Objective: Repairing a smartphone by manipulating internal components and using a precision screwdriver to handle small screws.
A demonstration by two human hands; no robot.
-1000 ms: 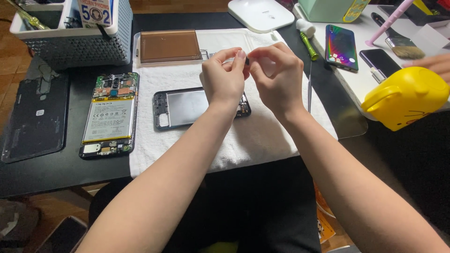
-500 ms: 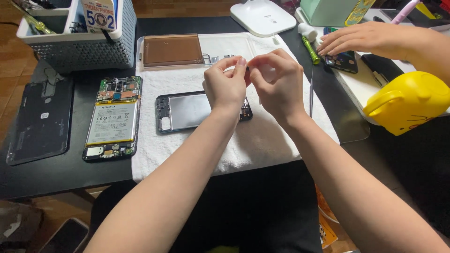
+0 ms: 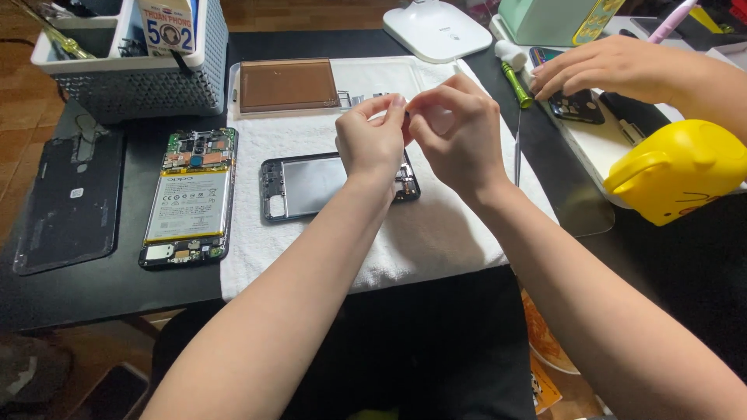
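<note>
Left hand (image 3: 372, 144) and right hand (image 3: 459, 132) met fingertip to fingertip above frame (image 3: 299, 185), pinched shut; held item too small to tell. Battery board (image 3: 189, 198) lay at 9 o'clock.

A white rectangular card label with red and blue print and a round emblem (image 3: 169, 26) stands upright in the white mesh plastic basket (image 3: 148, 85) at the upper left. Below it, on the black mat, the opened phone body shows a pale rectangular battery label (image 3: 189, 204) with small dark print. A dark glossy phone screen (image 3: 574, 105) lies at the upper right under another person's hand (image 3: 603, 70).
</note>
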